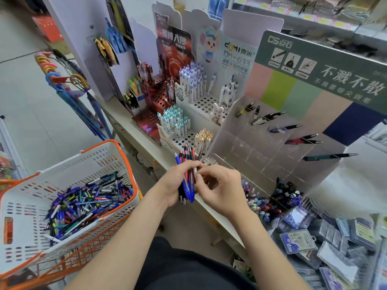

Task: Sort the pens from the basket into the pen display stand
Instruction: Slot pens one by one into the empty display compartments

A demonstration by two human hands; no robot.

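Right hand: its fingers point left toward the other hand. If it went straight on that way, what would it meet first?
The bundle of pens gripped in the left hand; the right hand fingertips already look to be touching one.

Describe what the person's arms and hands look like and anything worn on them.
Both forearms are bare, with no sleeves reaching the wrists. The left hand and right hand wear no gloves, and no rings, watch or bracelets are visible. Dark clothing shows below, between the arms.

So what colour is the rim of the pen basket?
Orange, on a white basket; the head view shows it clearly.
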